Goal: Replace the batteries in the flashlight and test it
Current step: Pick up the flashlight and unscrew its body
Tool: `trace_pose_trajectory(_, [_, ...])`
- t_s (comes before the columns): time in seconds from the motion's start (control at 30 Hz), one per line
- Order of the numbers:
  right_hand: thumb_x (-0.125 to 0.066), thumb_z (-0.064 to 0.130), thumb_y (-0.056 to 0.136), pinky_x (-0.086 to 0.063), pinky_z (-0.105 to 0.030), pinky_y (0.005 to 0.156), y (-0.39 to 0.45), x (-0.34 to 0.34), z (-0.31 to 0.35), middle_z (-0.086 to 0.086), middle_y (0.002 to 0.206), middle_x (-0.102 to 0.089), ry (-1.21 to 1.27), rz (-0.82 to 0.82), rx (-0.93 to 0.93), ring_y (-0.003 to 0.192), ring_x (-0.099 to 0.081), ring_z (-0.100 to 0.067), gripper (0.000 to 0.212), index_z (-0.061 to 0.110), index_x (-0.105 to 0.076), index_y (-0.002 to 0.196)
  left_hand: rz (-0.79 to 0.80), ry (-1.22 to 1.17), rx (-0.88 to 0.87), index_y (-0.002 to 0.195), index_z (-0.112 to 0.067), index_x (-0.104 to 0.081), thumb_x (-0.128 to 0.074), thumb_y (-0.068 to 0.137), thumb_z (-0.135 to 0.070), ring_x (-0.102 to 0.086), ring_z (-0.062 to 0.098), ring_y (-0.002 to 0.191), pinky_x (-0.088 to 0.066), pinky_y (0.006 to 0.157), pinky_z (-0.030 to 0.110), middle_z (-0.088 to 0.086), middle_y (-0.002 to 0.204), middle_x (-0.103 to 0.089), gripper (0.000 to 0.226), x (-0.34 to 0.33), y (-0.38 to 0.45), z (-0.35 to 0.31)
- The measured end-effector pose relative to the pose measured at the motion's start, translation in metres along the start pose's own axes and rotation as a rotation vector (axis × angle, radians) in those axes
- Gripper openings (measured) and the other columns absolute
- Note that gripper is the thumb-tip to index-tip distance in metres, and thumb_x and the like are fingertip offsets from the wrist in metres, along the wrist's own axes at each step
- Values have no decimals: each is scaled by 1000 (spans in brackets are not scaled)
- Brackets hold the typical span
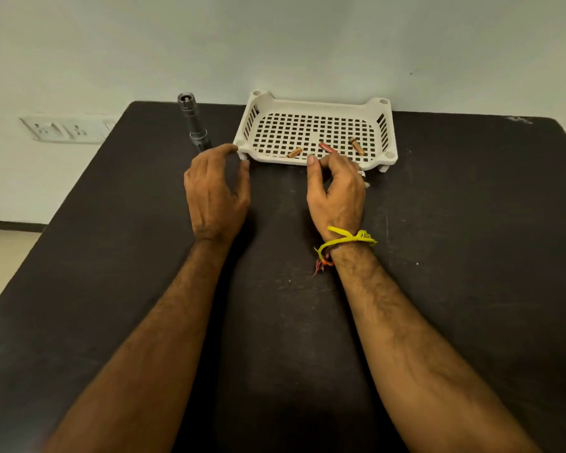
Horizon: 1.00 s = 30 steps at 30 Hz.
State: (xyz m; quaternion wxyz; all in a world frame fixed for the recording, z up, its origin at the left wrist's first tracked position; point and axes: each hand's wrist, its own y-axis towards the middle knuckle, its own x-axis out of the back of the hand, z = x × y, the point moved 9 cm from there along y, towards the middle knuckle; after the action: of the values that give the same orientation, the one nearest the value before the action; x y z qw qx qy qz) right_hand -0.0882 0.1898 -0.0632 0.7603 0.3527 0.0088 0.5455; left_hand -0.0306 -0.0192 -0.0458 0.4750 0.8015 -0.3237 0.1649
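Note:
A grey metal flashlight (192, 124) lies on the black table (471, 256), left of a white perforated basket (317, 104). Its near end is hidden behind my left hand. In the basket lie a red battery (326, 147) and two copper-coloured batteries (294, 153) (356, 145). My left hand (216, 191) hovers with relaxed, slightly bent fingers between the flashlight's near end and the basket's front left corner, holding nothing. My right hand (337, 188) sits at the basket's front rim with curled fingers right at the red battery's near end. Whether it grips the battery is hidden.
The basket stands at the table's far edge against a pale wall. A wall socket plate (66, 129) is off to the left, beyond the table. A yellow thread band (347, 240) is tied round my right wrist.

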Motion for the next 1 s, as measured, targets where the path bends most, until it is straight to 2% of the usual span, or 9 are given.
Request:
trace_pose_trajectory(0.2, [-64,25,95,-49,-35,75,-2,6,6,-6,80,-68,-11,-32,35,84,-61,-21,27,8,-61,74,-70,-129,130,120,-9,-63,-65,93,-26,-59,21,110,-40,98,23,8,118,-67,31,7,3,21])
trace_pose_trajectory(0.33, [-64,23,95,-48,-36,69,0,7,6,-7,77,-66,-5,-55,58,77,-61,-24,23,9,-61,77,-189,-212,188,121,-9,-60,-71,89,-25,-55,14,109,-46,99,32,6,119,-64,38,17,4,30])
trace_pose_trajectory(0.43, [-64,25,96,-48,-36,71,0,1,4,-7,79,-67,2,-23,66,78,-62,-27,22,10,-63,80,-268,-289,292,122,-12,-57,-75,85,-27,-54,14,115,-48,98,42,-2,121,-59,45,23,1,46])
trace_pose_trajectory(0.53, [-63,27,96,-47,-35,67,3,0,0,0,73,-60,7,-28,56,72,-56,-21,23,13,-61,79,-302,-346,347,125,-15,-54,-80,80,-28,-53,13,118,-49,98,45,-4,124,-57,54,21,3,59])
trace_pose_trajectory(0.67, [-63,29,96,-51,-44,64,5,-7,-5,-3,73,-62,33,-6,56,70,-58,-25,24,12,-60,80,-275,-316,380,137,-13,-49,-84,76,-29,-51,14,126,-46,105,43,0,135,-56,71,9,23,82])
trace_pose_trajectory(0.8, [-63,31,96,-53,-45,62,5,-6,-7,-3,72,-62,55,-12,60,69,-59,-25,23,15,-59,79,-164,-308,477,145,-14,-46,-86,76,-32,-50,17,133,-41,112,41,3,140,-58,81,-11,40,105])
trace_pose_trajectory(0.9, [-64,30,96,-53,-46,63,5,-5,-6,-4,73,-63,64,-18,64,69,-60,-25,21,15,-60,80,-65,-268,482,141,-14,-53,-83,79,-37,-55,17,130,-43,112,42,2,135,-63,73,-26,52,114])
trace_pose_trajectory(1.0, [-63,29,96,-54,-46,65,6,-7,-8,-4,75,-64,76,-21,61,70,-61,-25,20,16,-60,82,-31,-242,457,131,-16,-62,-78,84,-36,-60,11,118,-49,106,42,2,127,-69,54,-34,61,119])
